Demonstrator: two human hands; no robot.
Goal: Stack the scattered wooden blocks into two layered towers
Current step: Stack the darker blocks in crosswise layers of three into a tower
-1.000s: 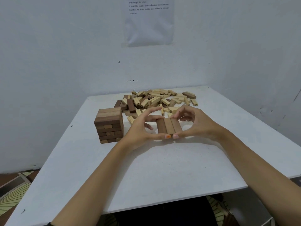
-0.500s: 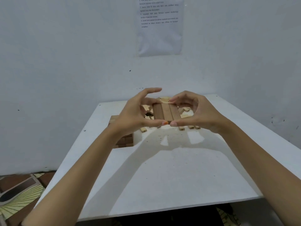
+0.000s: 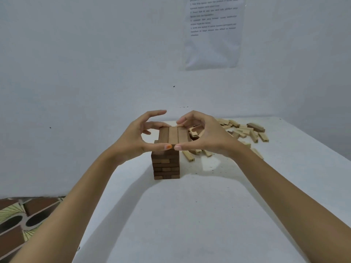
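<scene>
A row of three brown blocks (image 3: 174, 134) lies side by side, pinched between my left hand (image 3: 136, 139) and my right hand (image 3: 207, 137). Thumbs press its near ends and fingers curl over its far ends. The row hovers just above the dark brown tower (image 3: 166, 164), which stands several layers high on the white table (image 3: 190, 215). Whether the row touches the tower's top is hidden by my thumbs. A scattered pile of pale blocks (image 3: 241, 131) with a few brown ones lies to the right, behind my right hand.
A white wall stands close behind the table, with a printed sheet (image 3: 212, 31) taped to it. Patterned floor tiles (image 3: 20, 221) show at the lower left past the table's left edge. A few loose pale blocks (image 3: 189, 155) lie right of the tower.
Both hands lifted the three-block row off the table and carried it left, over the dark tower. The view has swung left, so the tower now sits centre.
</scene>
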